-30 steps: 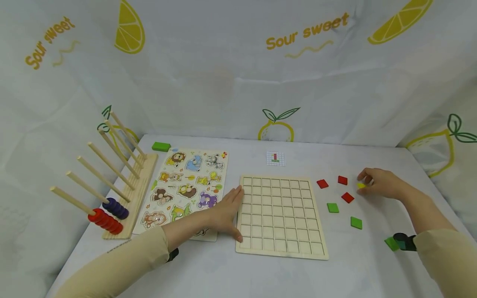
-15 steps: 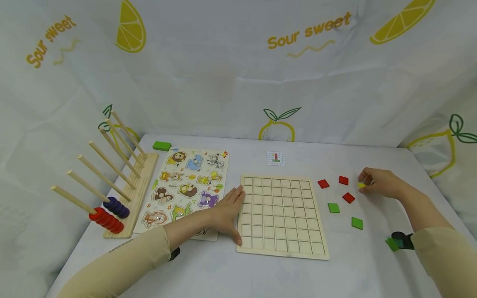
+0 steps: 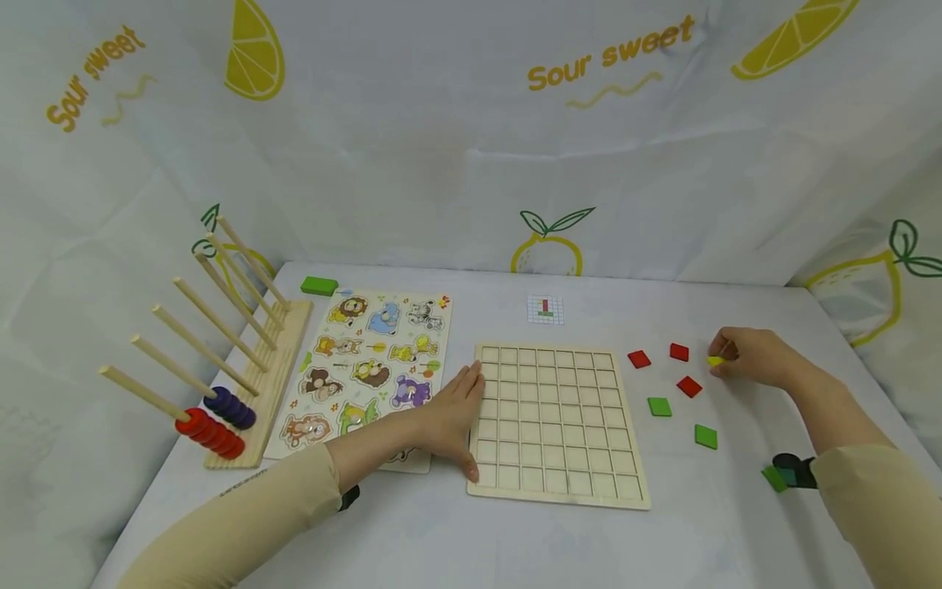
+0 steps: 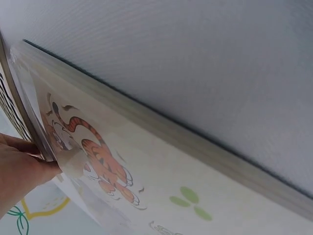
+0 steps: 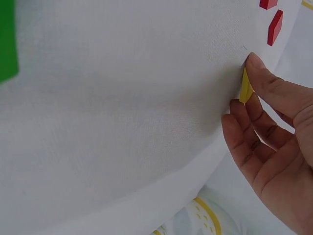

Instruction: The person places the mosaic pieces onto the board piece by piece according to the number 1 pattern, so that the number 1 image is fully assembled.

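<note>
My right hand (image 3: 754, 357) pinches a yellow square tile (image 5: 246, 87) between thumb and fingertips, just over the cloth at the right. My left hand (image 3: 447, 421) lies with fingers extended along the left edge of the wooden grid board (image 3: 559, 500); its thumb touches the board's lower left side. Left of the grid, partly under the left wrist, is an animal puzzle board (image 3: 294, 384). Loose tiles lie between the grid and the right hand, among them a red tile (image 3: 689, 386) and a green tile (image 3: 659, 406).
Beyond the grid lies a small pattern card (image 3: 545, 310). A wooden peg stand (image 3: 283, 360) with red rings (image 3: 209, 433) and purple rings (image 3: 231, 407) rises at the left. A green block (image 3: 319, 285) sits at the back left. Another green tile (image 3: 774, 478) lies near the right wrist camera.
The right hand's fingers have closed on the yellow tile, which shows more clearly between thumb and fingertips. The left hand stays at the board's edge.
</note>
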`<state>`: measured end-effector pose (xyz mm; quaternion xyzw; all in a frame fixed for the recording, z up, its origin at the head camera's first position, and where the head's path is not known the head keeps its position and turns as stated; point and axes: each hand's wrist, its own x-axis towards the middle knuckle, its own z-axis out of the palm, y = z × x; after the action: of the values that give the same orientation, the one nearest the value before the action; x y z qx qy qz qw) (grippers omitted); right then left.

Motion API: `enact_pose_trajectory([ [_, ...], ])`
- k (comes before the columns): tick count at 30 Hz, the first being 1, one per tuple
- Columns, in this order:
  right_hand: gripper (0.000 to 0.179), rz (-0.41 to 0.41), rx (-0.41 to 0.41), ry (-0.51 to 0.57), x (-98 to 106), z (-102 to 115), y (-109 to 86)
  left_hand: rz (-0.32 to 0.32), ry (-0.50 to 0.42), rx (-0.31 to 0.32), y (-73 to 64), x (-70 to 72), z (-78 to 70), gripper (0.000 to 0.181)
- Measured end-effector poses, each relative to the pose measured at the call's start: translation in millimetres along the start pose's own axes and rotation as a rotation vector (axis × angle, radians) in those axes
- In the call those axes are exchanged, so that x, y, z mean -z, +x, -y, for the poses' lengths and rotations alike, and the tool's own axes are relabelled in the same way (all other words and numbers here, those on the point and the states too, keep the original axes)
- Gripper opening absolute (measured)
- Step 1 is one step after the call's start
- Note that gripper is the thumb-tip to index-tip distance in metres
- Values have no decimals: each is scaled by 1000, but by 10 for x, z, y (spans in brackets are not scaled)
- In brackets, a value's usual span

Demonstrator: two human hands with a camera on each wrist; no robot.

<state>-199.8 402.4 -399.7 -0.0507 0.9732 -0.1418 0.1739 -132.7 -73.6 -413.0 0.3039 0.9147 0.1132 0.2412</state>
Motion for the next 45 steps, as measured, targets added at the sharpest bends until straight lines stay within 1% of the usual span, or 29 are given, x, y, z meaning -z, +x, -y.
enact_pose_trajectory([
  [5,28,-12,2,2,-1,6,7,-4,7,-1,13,-5,-2,143],
  [10,20,-33,21,8,8,65,2,-6,11,-2,23,-11,-2,143],
  [16,18,-139,41,26,27,196,30,8,24,18,25,-20,-13,142],
  [18,17,-161,53,45,29,277,56,9,25,20,21,-20,-17,142],
  [21,16,-167,80,82,33,444,87,10,19,21,17,-22,-19,142],
  [28,13,-127,137,180,2,893,155,7,30,16,23,-24,-11,143],
  [32,13,-116,212,194,-54,1115,216,6,34,9,27,-22,-8,142],
  [38,17,-90,321,180,-123,1440,280,2,25,-8,26,1,1,141],
  [41,19,-66,359,192,-154,1566,299,-1,18,-8,23,10,8,140],
  [45,17,-51,411,221,-198,1674,323,-2,8,-5,15,14,12,141],
])
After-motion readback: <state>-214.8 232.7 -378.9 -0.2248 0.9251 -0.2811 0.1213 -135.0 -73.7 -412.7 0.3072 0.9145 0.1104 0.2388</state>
